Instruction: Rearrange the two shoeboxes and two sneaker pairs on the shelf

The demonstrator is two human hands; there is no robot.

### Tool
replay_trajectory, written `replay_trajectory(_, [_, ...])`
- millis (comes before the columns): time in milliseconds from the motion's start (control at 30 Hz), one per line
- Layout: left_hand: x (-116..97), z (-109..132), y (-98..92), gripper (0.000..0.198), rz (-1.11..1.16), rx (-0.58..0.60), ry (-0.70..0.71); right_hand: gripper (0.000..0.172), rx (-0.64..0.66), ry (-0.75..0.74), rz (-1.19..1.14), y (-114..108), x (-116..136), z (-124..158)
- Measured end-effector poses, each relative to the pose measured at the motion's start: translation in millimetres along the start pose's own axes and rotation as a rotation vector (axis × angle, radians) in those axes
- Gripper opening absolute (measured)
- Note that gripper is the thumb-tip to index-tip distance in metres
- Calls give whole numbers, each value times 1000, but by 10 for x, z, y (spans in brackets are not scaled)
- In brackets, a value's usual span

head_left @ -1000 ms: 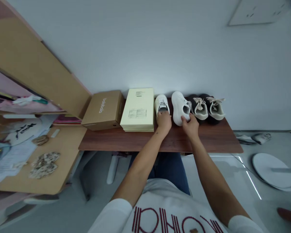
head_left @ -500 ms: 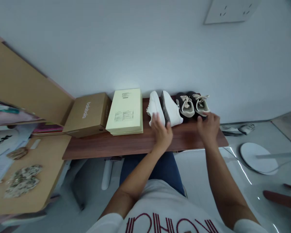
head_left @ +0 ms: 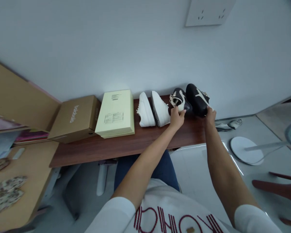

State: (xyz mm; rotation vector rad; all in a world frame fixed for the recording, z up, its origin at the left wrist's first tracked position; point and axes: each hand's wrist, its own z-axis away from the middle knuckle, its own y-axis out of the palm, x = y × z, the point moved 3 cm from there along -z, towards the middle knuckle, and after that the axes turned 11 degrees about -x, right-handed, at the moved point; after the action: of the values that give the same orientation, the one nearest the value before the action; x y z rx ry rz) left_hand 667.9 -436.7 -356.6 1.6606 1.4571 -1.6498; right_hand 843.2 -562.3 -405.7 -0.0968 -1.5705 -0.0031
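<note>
My left hand grips the heel end of a dark shoe with cream laces and a cream side mark, which tilts onto its side. In my right hand is the heel of the matching dark shoe, also turned so its side shows. Both are at the right end of a narrow reddish-brown shelf against the wall. Just left of them, a pair of white sneakers, one beside the other, rests on its sides, soles facing each other.
A pale yellow shoebox and a brown cardboard box stand on the shelf's left part. A light wooden desk adjoins at lower left. To the right, a fan's round white base and other shoes are on the floor.
My left hand has moved right from the white sneaker to one dark shoe, and my right hand has taken hold of the other. Both dark shoes have turned onto their sides. The view has shifted right.
</note>
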Motion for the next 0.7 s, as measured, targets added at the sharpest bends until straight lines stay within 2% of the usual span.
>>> replay_trajectory(67, [68,154,75,34,58,-10,-88,37,5,124,-6,50,-63,27])
replay_trajectory(167, [39,420,157,59,81,17,-185,46,18,149,140,93,-65,133])
replay_trajectory(233, [-46,636,84,78,101,83,-156,56,5,129,261,34,-41,231])
replay_trajectory(300, [-108,890,-150,86,162,162,-55,61,-39,27,359,-99,3,374])
replay_trajectory(333, [-104,1022,-330,86,214,196,-4,61,-73,-59,393,-181,31,478])
replay_trajectory(400, [19,1259,-784,82,303,250,2,58,-148,-282,415,-331,103,778])
replay_trajectory(433, [133,1341,-1055,77,323,228,-27,57,-182,-388,401,-383,143,975])
replay_trajectory(467, [272,1388,-1353,71,308,145,-50,55,-190,-478,373,-403,186,1196])
replay_trajectory(500, [422,1398,-1677,64,254,-19,-57,55,-151,-553,337,-378,234,1431])
replay_trajectory(533, [572,1381,-2015,58,164,-237,-46,55,-78,-628,313,-307,295,1670])
replay_trajectory(600, [833,1287,-2636,57,-47,-645,-16,51,115,-811,328,-35,461,2111])
replay_trajectory(633, [939,1205,-2888,59,-122,-780,-9,47,212,-892,366,153,555,2282])
replay_trajectory(667, [1028,1098,-3095,61,-166,-855,-8,44,285,-953,417,362,652,2403])
replay_trajectory(700, [1099,968,-3260,63,-186,-864,-18,42,338,-992,479,585,747,2470])
